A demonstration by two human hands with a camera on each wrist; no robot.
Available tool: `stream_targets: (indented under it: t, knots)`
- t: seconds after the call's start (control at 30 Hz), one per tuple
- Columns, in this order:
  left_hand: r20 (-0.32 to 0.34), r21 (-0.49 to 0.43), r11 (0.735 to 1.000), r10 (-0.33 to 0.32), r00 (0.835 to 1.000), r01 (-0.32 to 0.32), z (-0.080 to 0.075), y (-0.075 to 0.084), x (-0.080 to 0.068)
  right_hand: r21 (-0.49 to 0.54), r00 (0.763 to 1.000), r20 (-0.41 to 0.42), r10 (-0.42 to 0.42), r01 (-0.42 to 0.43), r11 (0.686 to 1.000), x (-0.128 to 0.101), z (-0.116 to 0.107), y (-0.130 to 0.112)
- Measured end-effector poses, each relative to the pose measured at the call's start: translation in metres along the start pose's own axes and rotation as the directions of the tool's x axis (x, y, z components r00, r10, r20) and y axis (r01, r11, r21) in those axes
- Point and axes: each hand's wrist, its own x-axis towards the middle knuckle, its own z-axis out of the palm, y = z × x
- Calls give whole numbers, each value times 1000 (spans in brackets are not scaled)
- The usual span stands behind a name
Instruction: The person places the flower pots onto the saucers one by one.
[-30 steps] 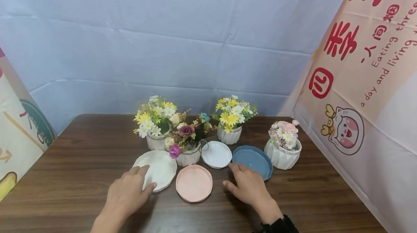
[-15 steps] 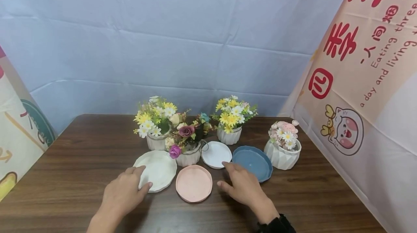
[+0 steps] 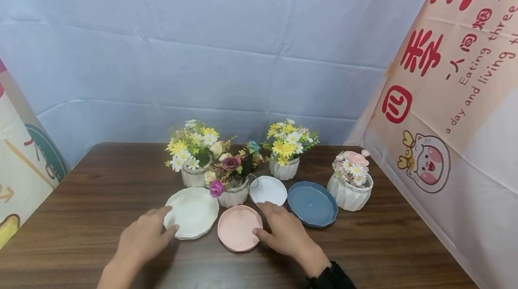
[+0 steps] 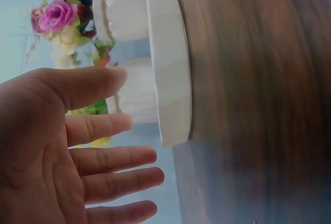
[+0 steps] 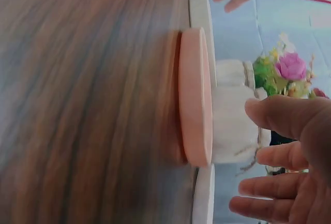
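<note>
I have the left hand (image 3: 141, 237) at the near left edge of the cream plate (image 3: 192, 212), its fingers straight and a little apart, thumb held away, gripping nothing; the left wrist view shows the fingertips short of the plate. The right hand (image 3: 285, 230) reaches in toward the middle, fingers also extended and thumb well apart, with nothing in its hold. From the head its thumb overlaps the edge of the pink plate (image 3: 238, 228) and its index finger the near rim of the small white plate (image 3: 268, 189), but my right wrist view shows a gap between the fingers and both plates.

The pink plate lies between my two hands, just beside the right thumb. The small white plate sits just beyond the right fingertips, and the blue plate (image 3: 312, 203) is to the right of them.

Straight ahead between the hands, behind the pink plate, stands a pot of roses (image 3: 234, 195). Past the left hand, behind the cream plate, is a pot of yellow and white flowers (image 3: 194, 176); a similar flowerpot (image 3: 284, 170) stands farther out beyond the right hand. A white pot (image 3: 350, 193) with pink flowers is off to the right hand's right, near the blue plate.
</note>
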Motion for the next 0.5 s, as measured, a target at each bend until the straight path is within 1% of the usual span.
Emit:
stream_targets:
  t: [0.17, 0.27, 0.5]
  knots:
    - [25, -4, 1000, -22, 999, 22, -1, -6, 3, 23, 998, -30, -57, 58, 998, 7, 3, -9]
    - [40, -7, 999, -32, 999, 32, 0, -8, 4, 48, 996, -31, -81, 82, 995, 10, 6, -12]
    - [30, -32, 998, -47, 998, 48, 1, -11, 6, 130, 992, -12, -129, 129, 983, 17, 12, -17]
